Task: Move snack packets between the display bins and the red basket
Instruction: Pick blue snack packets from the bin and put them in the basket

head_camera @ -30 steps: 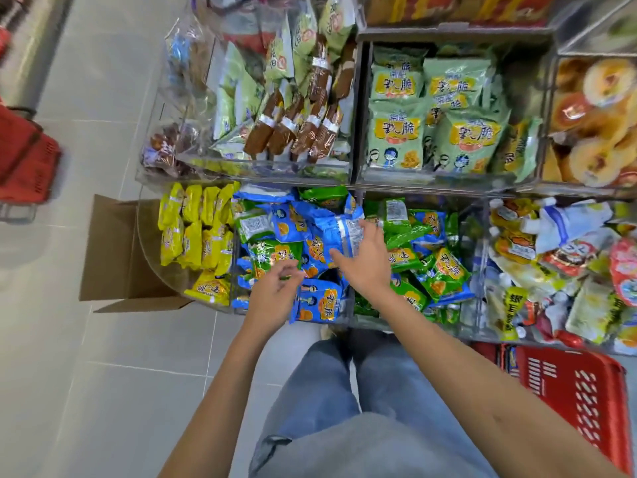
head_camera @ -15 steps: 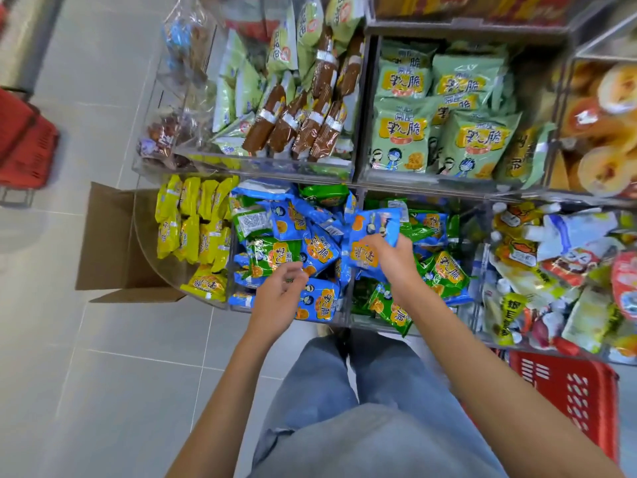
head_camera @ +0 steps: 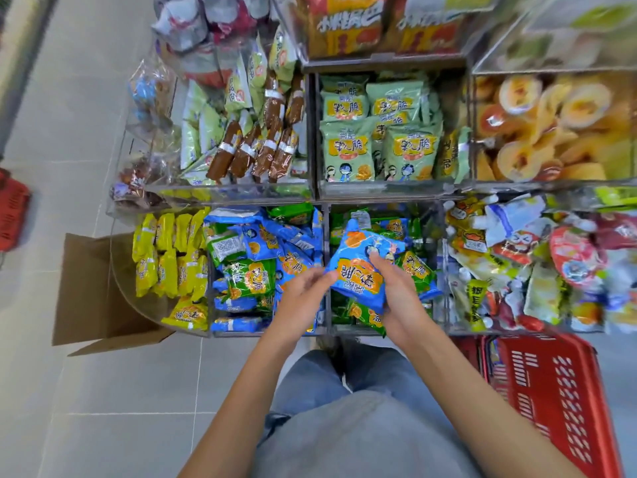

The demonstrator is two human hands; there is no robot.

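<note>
Display bins [head_camera: 320, 196]: clear-walled, two rows, filling the upper and middle frame. Red basket [head_camera: 558, 391]: seen at lower right, on the floor, below the bins' front edge. A cardboard box [head_camera: 93, 288] is noted at left, and a second red basket [head_camera: 12, 208] at the far left edge.

Change: a second ago the blue packet [head_camera: 358, 270] was being drawn out of the blue pile in the lower left-of-centre bin. It is now held clear of that pile, above the green packets of the lower middle bin. The pick is judged done; the carry down-right to the red basket is judged the step remaining, the packet being well apart from it.

Right hand [head_camera: 401, 298]: grip is closed on the packet's lower right, the thumb laid over the printed face and the fingers hidden beneath. More than one packet may be held; this cannot be told.

Left hand [head_camera: 303, 298]: brought across since then, its grip loose, fingers nearly straight, tips touching the packet's left corner. Nothing is seen clasped.
</note>
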